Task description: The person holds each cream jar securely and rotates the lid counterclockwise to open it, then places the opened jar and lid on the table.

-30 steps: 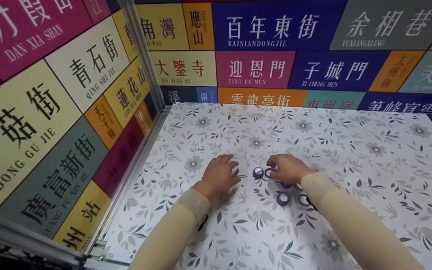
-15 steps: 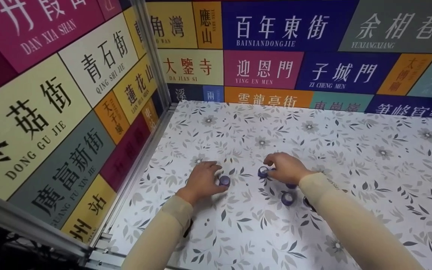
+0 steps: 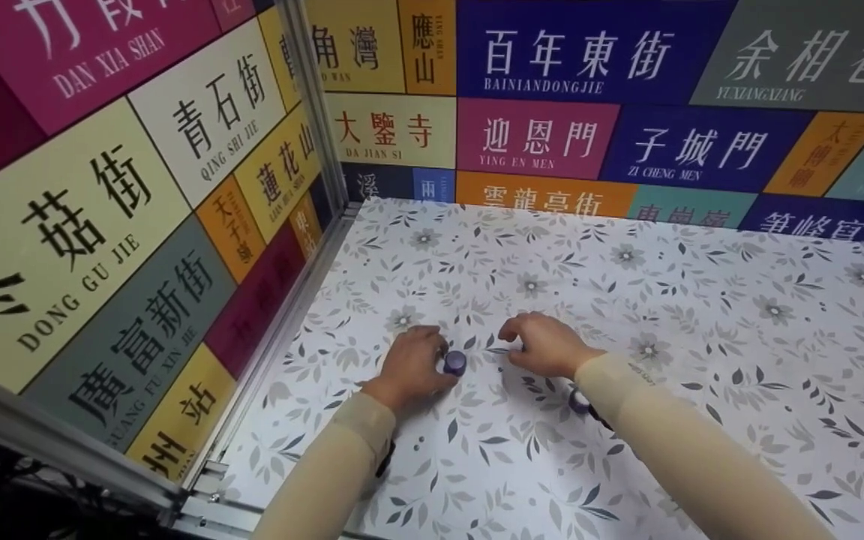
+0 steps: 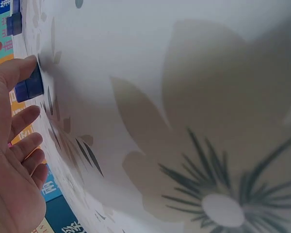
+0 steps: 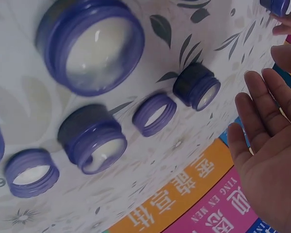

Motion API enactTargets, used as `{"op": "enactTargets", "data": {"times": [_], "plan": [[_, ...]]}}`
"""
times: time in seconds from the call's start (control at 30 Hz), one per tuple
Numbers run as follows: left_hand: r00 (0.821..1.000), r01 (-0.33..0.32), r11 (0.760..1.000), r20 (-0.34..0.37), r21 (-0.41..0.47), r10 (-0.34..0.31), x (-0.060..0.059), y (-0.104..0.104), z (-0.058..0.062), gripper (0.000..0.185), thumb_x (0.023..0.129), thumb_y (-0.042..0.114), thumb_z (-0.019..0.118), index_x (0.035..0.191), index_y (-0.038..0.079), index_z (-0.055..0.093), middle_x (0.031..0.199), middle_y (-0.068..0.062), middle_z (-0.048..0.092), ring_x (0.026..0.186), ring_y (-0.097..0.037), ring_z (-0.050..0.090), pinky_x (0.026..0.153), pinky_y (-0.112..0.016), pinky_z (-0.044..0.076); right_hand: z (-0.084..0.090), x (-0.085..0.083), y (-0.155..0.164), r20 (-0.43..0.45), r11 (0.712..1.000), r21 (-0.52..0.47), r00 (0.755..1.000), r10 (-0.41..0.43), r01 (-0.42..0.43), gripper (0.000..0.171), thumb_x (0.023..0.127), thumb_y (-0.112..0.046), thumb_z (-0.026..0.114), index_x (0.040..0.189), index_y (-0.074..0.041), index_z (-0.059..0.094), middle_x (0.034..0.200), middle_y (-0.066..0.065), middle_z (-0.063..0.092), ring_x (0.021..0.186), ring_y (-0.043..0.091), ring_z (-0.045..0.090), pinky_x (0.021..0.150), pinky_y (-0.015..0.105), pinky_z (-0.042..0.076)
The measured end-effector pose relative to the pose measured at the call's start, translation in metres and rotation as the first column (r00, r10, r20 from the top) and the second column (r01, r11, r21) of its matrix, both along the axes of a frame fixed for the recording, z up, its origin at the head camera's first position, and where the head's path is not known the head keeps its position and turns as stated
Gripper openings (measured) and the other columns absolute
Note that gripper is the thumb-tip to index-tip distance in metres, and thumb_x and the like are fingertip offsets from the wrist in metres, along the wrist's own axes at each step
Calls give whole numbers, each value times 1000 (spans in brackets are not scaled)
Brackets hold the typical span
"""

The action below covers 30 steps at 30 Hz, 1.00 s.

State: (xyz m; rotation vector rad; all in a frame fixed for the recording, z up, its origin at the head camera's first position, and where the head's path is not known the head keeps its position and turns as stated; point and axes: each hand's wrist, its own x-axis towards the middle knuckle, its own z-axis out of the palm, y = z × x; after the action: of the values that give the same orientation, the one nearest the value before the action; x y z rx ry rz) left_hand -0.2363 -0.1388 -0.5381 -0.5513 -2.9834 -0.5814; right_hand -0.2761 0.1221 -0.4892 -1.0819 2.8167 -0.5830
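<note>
Beside my left hand (image 3: 413,365), in the head view, stands a small capped purple jar (image 3: 455,364), between thumb and fingers. The left wrist view shows the thumb tip against the jar (image 4: 29,87) and the other fingers apart below it. My right hand (image 3: 547,345) hovers to the right, fingers loosely bent around nothing. Beneath it, the right wrist view shows uncapped jars with white contents: a close one (image 5: 94,53), a middle one (image 5: 92,141) and a far one (image 5: 199,87). Two purple screw lids (image 5: 155,115) lie among them. The hand and sleeve mostly hide these in the head view.
A white tablecloth (image 3: 702,420) with grey flowers and leaves covers the table. Colourful sign panels (image 3: 537,139) stand behind and to the left, joined by a metal frame post (image 3: 312,105). One uncapped jar (image 3: 580,400) shows by the right sleeve.
My left hand has drawn left, and the capped jar now shows beside its thumb. My right hand has moved left over the jar it was touching, hiding it. The view has turned slightly left.
</note>
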Motion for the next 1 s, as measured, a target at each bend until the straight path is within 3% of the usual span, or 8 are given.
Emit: {"op": "enactTargets", "data": {"times": [0.47, 0.77, 1.0], "plan": [[996, 41, 999, -78, 13, -39, -3, 3, -4, 45, 75, 37, 79, 104, 6, 69, 131, -12, 59, 126, -28, 50, 105, -41, 36, -2, 4, -2, 21, 1000, 19, 1000, -15, 15, 30, 81, -13, 67, 110, -6, 72, 106, 5, 69, 100, 28, 63, 90, 45, 48], [996, 47, 997, -82, 56, -42, -3, 8, -1, 28, 78, 33, 74, 89, 9, 69, 132, -12, 59, 127, -27, 50, 109, -41, 32, -6, 7, -5, 9, 1000, -20, 1000, 3, -3, 29, 80, -13, 70, 108, -7, 73, 103, 4, 70, 99, 27, 64, 88, 45, 48], [999, 11, 999, -38, 52, -9, -2, 16, 2, 29, 78, 37, 75, 92, 12, 69, 135, -8, 57, 128, -25, 48, 110, -39, 30, -4, 12, -12, -8, 999, -36, 999, 38, -38, 27, 81, -13, 71, 107, -7, 73, 103, 4, 70, 99, 27, 64, 88, 45, 48]]}}
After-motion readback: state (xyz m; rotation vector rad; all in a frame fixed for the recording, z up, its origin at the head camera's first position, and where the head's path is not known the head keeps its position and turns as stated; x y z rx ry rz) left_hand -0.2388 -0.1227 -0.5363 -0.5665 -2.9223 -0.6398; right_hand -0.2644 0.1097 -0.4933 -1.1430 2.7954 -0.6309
